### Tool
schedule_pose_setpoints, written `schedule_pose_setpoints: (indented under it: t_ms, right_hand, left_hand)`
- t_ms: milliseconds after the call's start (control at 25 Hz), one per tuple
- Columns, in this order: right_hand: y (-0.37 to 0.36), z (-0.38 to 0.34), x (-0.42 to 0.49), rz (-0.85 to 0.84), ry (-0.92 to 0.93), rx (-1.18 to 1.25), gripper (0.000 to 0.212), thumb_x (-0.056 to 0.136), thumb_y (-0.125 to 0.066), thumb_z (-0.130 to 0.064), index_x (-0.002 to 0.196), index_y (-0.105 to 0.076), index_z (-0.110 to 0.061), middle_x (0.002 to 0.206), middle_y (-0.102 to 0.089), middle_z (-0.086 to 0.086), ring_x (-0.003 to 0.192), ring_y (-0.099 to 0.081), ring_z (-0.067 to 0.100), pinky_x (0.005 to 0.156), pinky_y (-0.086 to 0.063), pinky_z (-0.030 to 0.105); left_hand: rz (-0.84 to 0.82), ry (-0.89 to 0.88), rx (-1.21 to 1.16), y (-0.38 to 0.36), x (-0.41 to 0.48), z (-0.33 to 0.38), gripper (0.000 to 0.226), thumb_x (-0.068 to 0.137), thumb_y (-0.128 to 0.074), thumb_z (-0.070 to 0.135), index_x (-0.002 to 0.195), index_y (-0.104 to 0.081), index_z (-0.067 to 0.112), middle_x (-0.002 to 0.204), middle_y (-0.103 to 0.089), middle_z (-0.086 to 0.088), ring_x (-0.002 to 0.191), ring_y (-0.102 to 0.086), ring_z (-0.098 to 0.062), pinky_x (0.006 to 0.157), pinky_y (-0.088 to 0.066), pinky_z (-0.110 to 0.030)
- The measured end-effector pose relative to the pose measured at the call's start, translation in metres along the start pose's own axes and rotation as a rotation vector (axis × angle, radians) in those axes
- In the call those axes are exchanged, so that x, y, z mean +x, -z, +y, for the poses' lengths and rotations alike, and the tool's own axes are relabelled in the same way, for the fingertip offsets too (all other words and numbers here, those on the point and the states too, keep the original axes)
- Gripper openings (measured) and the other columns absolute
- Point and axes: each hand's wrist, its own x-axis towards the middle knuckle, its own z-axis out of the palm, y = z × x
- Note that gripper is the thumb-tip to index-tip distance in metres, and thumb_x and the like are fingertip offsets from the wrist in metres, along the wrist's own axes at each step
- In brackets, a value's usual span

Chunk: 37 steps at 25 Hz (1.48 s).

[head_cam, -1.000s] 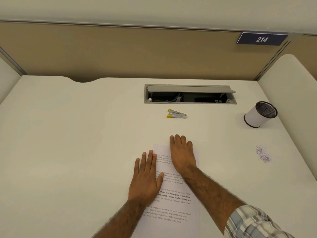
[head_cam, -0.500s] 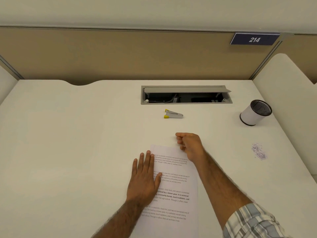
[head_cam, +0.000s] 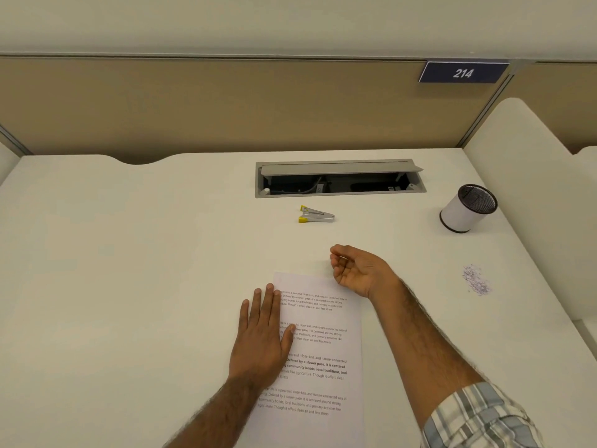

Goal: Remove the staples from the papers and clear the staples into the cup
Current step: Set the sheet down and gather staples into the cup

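The left hand (head_cam: 261,331) lies flat on the white bench (head_cam: 129,253); its fingers are straight and close together, so it is wide and holds nothing; its thumb and the side of its palm press on the left edge of the papers (head_cam: 323,350); its other fingers lie on the bench just beside that edge. The papers have printed words on them; they lie between the two arms and run off the bottom of the view. Far past the fingertips of both hands lies a small silver staple remover (head_cam: 316,215) with yellow tips; no hand touches it. Past that is a grey hatch (head_cam: 339,179) in the bench with its lid up and wires inside. The right hand (head_cam: 358,273) is at the top right corner of the papers; it is turned on its side with the fingers curled in; I cannot tell if it holds something tiny. The right arm has a checked sleeve (head_cam: 478,418). To the right of the right hand, well apart from it, is a little pile of staples (head_cam: 476,279) on the bench; farther away than the pile stands the white cup (head_cam: 468,208) with a dark inside; high above the cup is a blue sign (head_cam: 463,72) that says 214.
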Motion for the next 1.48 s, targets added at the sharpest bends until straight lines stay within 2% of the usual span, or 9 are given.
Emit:
schedule_pose_setpoints:
  t_ms: [200, 440, 560, 680, 920, 1000, 1120, 1280, 1480]
  right_hand:
    - [0.009, -0.008, -0.003, 0.066, 0.115, -0.097, 0.003, 0.088, -0.069, -0.004, 0.085, -0.069, -0.003, 0.075, -0.065, 0.007, 0.062, -0.058, 0.013, 0.054, -0.048, 0.022]
    - [0.04, -0.043, -0.028, 0.263, 0.439, -0.432, 0.005, 0.08, -0.077, -0.008, 0.082, -0.073, -0.006, 0.078, -0.071, 0.009, 0.067, -0.064, 0.016, 0.06, -0.051, 0.026]
    - [0.068, -0.085, -0.047, 0.35, 0.546, -0.534, 0.004, 0.081, -0.076, -0.01, 0.081, -0.072, -0.007, 0.077, -0.071, 0.006, 0.067, -0.064, 0.015, 0.061, -0.049, 0.026]
    - [0.106, -0.143, -0.06, 0.434, 0.661, -0.606, 0.009, 0.081, -0.072, -0.006, 0.073, -0.069, -0.006, 0.066, -0.063, 0.005, 0.057, -0.057, 0.016, 0.051, -0.041, 0.022]
    - [0.175, -0.247, -0.051, 0.816, 0.759, -1.016, 0.015, 0.074, -0.058, -0.005, 0.065, -0.061, 0.006, 0.06, -0.054, 0.011, 0.058, -0.045, 0.022, 0.05, -0.036, 0.024]
    - [0.187, -0.265, -0.04, 0.839, 0.766, -1.177, 0.016, 0.073, -0.056, -0.007, 0.066, -0.059, 0.007, 0.06, -0.052, 0.012, 0.06, -0.045, 0.023, 0.053, -0.041, 0.028]
    - [0.188, -0.282, -0.026, 0.821, 0.785, -1.31, 0.016, 0.075, -0.059, -0.01, 0.069, -0.064, 0.004, 0.068, -0.066, 0.019, 0.067, -0.061, 0.038, 0.062, -0.054, 0.035]
    - [0.176, -0.289, -0.025, 0.802, 0.767, -1.471, 0.015, 0.076, -0.055, -0.008, 0.062, -0.058, -0.003, 0.066, -0.061, 0.012, 0.063, -0.052, 0.031, 0.055, -0.043, 0.028]
    - [0.173, -0.291, -0.025, 0.789, 0.725, -1.537, 0.02, 0.076, -0.05, -0.005, 0.057, -0.054, -0.01, 0.067, -0.06, 0.006, 0.067, -0.058, 0.031, 0.057, -0.04, 0.026]
  left_hand:
    - [0.018, -0.006, -0.017, 0.0, 0.0, 0.0, 0.073, 0.106, -0.018, 0.055, 0.166, 0.001, 0.016, 0.175, 0.006, -0.001, 0.161, 0.007, -0.021, 0.128, 0.002, -0.044]
    - [0.023, -0.007, -0.026, -0.002, 0.0, 0.0, 0.074, 0.106, -0.015, 0.057, 0.165, 0.004, 0.018, 0.174, 0.01, 0.003, 0.16, 0.014, -0.016, 0.128, 0.005, -0.042]
    - [0.039, -0.01, -0.015, -0.005, 0.0, -0.004, 0.074, 0.105, -0.012, 0.059, 0.166, 0.001, 0.018, 0.175, 0.006, 0.003, 0.161, 0.009, -0.017, 0.128, 0.004, -0.041]
    - [0.056, -0.017, -0.022, -0.008, 0.001, -0.006, 0.076, 0.104, -0.011, 0.062, 0.166, -0.003, 0.019, 0.175, 0.002, 0.004, 0.161, 0.005, -0.017, 0.128, 0.006, -0.038]
    - [0.094, -0.038, -0.017, -0.011, 0.007, -0.007, 0.078, 0.104, -0.016, 0.062, 0.164, -0.021, 0.012, 0.171, -0.023, -0.004, 0.16, 0.0, -0.016, 0.128, 0.006, -0.033]
    - [0.101, -0.037, -0.013, -0.013, 0.009, -0.008, 0.079, 0.104, -0.016, 0.063, 0.162, -0.027, 0.01, 0.169, -0.028, -0.005, 0.159, -0.007, -0.019, 0.128, 0.006, -0.033]
    - [0.106, -0.033, -0.008, -0.014, 0.009, -0.008, 0.079, 0.104, -0.017, 0.063, 0.161, -0.031, 0.01, 0.167, -0.033, -0.006, 0.16, -0.004, -0.016, 0.128, 0.005, -0.032]
    - [0.09, -0.026, -0.002, -0.011, 0.009, -0.007, 0.079, 0.104, -0.016, 0.063, 0.161, -0.03, 0.01, 0.166, -0.034, -0.007, 0.159, -0.008, -0.019, 0.127, 0.005, -0.031]
    - [0.098, -0.016, -0.013, -0.011, 0.009, -0.007, 0.079, 0.104, -0.016, 0.063, 0.161, -0.03, 0.01, 0.167, -0.032, -0.006, 0.16, 0.004, -0.009, 0.128, 0.005, -0.032]
